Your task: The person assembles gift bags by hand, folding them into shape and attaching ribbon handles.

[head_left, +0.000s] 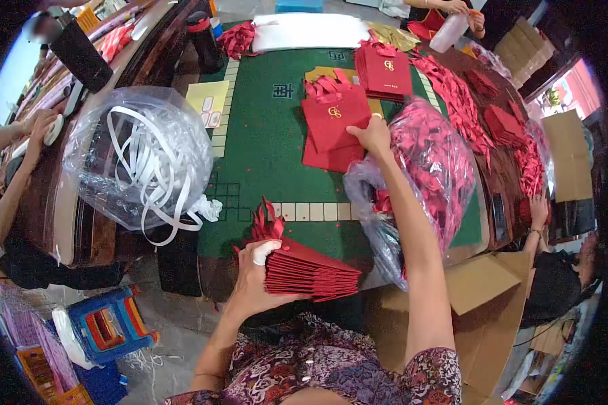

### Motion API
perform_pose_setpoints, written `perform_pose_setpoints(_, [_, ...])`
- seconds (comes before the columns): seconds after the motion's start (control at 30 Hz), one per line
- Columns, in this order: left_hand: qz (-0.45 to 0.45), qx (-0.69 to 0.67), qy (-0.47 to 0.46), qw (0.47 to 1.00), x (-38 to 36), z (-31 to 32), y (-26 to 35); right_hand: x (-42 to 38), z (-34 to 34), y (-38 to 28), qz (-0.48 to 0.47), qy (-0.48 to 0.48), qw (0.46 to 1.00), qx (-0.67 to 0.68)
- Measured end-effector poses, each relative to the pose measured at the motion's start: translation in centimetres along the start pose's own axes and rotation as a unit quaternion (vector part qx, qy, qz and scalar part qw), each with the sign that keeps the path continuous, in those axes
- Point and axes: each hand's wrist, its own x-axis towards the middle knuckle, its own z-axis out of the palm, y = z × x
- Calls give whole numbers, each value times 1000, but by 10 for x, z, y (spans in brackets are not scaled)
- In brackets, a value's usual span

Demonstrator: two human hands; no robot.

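Observation:
My left hand (253, 280) grips a thick stack of flat red paper gift bags (314, 273) at the table's near edge, with their red ribbon handles sticking up at the left. A white covering wraps one of its digits. Further forward, my right hand (373, 137) pinches the right edge of a red gift bag (334, 115) with gold lettering. That bag lies over other red bags on the green table. Behind it sits another pile of red gift bags (384, 71). The undersides of both hands are partly hidden.
A clear plastic bag of white ribbon (152, 158) stands left; a bag of pink-red ribbon (432, 152) lies by my right forearm. An open cardboard box (486, 283) is at lower right. Other people's hands (44, 128) show left, right and back. A black bottle (204, 44) stands back left.

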Motion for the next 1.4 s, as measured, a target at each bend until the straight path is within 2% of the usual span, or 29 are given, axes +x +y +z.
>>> perform_pose_setpoints(0.07, [-1,1,2,1000,0,0,1,-1,6,4,-42,64,997,23])
perform_pose_setpoints(0.1, [-3,2,4,1000,0,0,1,-3,9,6,-42,63,997,24])
perform_pose_setpoints(0.17, [-1,-1,3,1000,-1,0,-2,-15,5,1,-76,143,970,179])
perform_pose_setpoints(0.2, [0,-5,1,1000,-1,1,-3,-20,3,-2,-76,143,970,179])
perform_pose_setpoints(0.27, [-10,-3,-1,1000,-2,2,-3,-30,-3,-10,-135,158,930,305])
perform_pose_setpoints(0.33, [-22,3,-3,1000,-2,1,-1,-46,-13,-16,-164,154,928,298])
perform_pose_setpoints(0.4, [12,26,7,1000,0,-2,3,-74,-30,-27,-192,144,926,293])
perform_pose_setpoints(0.47, [2,33,4,999,0,-2,2,-116,-60,-42,-277,152,910,268])
perform_pose_setpoints(0.6, [4,32,2,999,-2,2,-1,-195,-103,-57,-324,62,919,217])
perform_pose_setpoints(0.67, [37,31,18,999,-3,3,-4,-218,-100,-53,-350,-13,916,196])
perform_pose_setpoints(0.73, [18,47,2,999,-5,2,-6,-235,-101,-56,-380,-47,907,177])
perform_pose_setpoints(0.8, [25,72,-34,996,-7,3,-11,-243,-96,-53,-382,-75,903,185])
perform_pose_setpoints(0.87, [-10,58,-5,998,-7,2,-2,-249,-96,-51,-393,-41,904,162])
perform_pose_setpoints(1.07, [23,90,5,996,-6,1,-1,-270,-122,-29,-322,-28,927,190])
perform_pose_setpoints(1.3, [37,94,16,995,-5,0,0,-267,-116,-19,-289,-103,927,213])
perform_pose_setpoints(1.4, [35,91,19,995,-5,0,2,-263,-113,-25,-300,-89,926,210])
